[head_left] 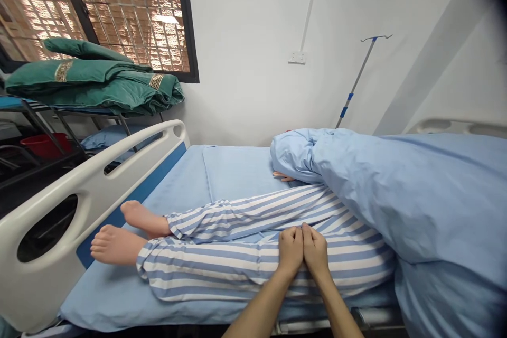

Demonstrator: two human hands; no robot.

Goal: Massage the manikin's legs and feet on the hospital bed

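Observation:
My left hand [291,247] and my right hand [315,247] are side by side, both curled into fists with the knuckles up and the thumb sides touching. They are over the near leg of blue-and-white striped trousers [222,261], around thigh height. Nothing shows in either fist, and the cloth beside them is not pulled up. The trousers are on a figure lying along the bed, its bare feet [119,245] pointing left. A light blue quilt [380,185] covers the upper body, and the figure's fingers [282,176] stick out from under its edge.
A white footboard [87,190] closes the bed's left end. The light blue sheet [237,166] shows beyond the legs. Behind the bed stands a drip pole [357,82] by the wall. Folded green quilts [103,84] lie on a rack below the barred window, near a red basin [45,145].

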